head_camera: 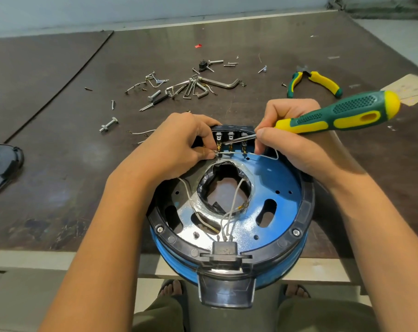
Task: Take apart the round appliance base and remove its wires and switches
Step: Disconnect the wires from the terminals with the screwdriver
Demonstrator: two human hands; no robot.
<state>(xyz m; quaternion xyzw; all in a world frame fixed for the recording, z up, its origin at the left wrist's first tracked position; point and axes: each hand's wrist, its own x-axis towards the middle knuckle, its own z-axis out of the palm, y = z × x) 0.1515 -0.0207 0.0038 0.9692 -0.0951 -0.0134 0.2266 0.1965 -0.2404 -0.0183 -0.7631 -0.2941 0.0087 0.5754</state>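
Base: round base (284,185) at tabletop (59,116) edge, switch block (232,129) on far rim.
Left hand (179,142): fingers (204,153) pinch wire (229,152) beside the block.
Right hand (294,135): grips screwdriver (335,116), tip seemingly touching the block.
Technique: lever wire ends off straight, gently.

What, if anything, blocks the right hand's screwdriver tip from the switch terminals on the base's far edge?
Nothing visible does: the screwdriver shaft lies across the switch terminals, while the left hand pinches a wire beside them.

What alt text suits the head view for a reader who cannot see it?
A right hand holds a green-and-yellow screwdriver to the switch terminals of a round blue appliance base while the left hand pinches a wire. Screws and pliers lie beyond.
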